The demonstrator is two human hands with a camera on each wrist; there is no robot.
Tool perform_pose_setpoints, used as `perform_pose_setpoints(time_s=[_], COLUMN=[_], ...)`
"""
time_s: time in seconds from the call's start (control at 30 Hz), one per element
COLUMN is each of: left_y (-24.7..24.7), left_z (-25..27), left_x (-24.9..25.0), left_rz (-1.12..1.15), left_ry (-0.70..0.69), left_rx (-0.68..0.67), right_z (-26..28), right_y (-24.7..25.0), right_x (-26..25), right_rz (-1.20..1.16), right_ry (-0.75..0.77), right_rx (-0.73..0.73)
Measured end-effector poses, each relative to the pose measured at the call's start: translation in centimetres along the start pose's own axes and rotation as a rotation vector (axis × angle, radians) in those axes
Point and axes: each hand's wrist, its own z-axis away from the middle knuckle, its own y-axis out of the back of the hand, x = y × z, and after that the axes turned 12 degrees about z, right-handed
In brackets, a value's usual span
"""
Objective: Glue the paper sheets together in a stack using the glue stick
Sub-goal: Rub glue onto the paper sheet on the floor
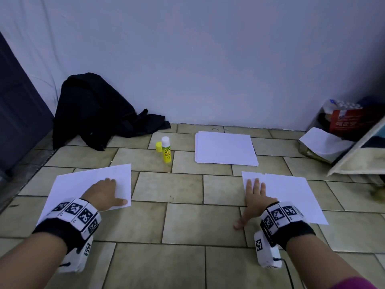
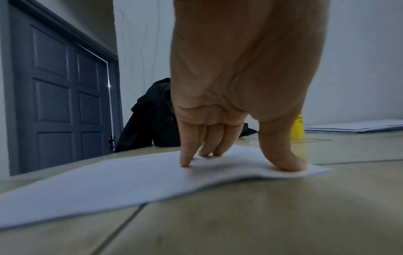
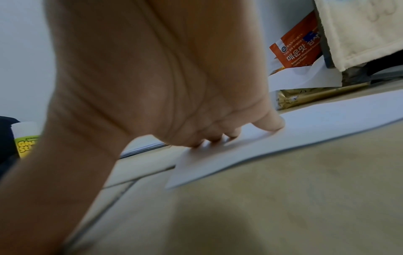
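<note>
My left hand (image 1: 102, 191) and right hand (image 1: 253, 197) press flat, fingers extended, on separate paper sheets (image 1: 83, 184) on the floor (image 1: 187, 222), gripping nothing; uncapped glue stick (image 1: 166, 150) stands beyond.

1. Under my left hand (image 1: 104, 191) lies a matt, smooth paper sheet (image 1: 83, 184).
2. The floor (image 1: 187, 226) is smooth, faintly glossy beige tile.
3. The glue stick (image 1: 166, 150) looks like glossy plastic.
4. The black jacket (image 1: 95, 109) is soft matt cloth.

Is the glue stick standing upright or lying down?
Upright. The glue stick stands on its base on the floor tiles, white end up, yellow cap beside it.
</note>
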Motion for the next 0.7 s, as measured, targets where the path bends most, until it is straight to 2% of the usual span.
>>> perform_pose_setpoints(time_s=[0.13,0.3,0.37,0.5,0.57,0.63,0.7], left_y=[-0.2,0.0,0.4,1.2,1.8,1.9,0.9], left_z=[-0.1,0.0,0.4,2.3,4.0,6.1,7.6], left_x=[-0.7,-1.0,-1.0,0.3,1.7,4.6,8.6], left_rz=[-0.044,-0.091,-0.052,-0.039,-0.008,0.044,0.029], left_ry=[-0.064,-0.091,-0.105,-0.114,-0.256,-0.475,-0.544], left_rx=[0.048,0.007,0.062,0.291,0.377,0.322,0.280], right_z=[0.2,0.3,0.3,0.2,0.2,0.3,0.4], right_y=[0.1,0.0,-0.1,-0.1,-0.1,0.0,0.0], right_x=[0.0,0.1,0.1,0.1,0.1,0.1,0.0], right_rz=[-0.011,-0.006,-0.002,-0.005,-0.006,-0.005,-0.001], right_ry=[0.004,0.000,-0.002,0.002,0.003,0.002,0.000], right_rx=[0.004,0.005,0.011,0.021,0.019,0.019,0.027])
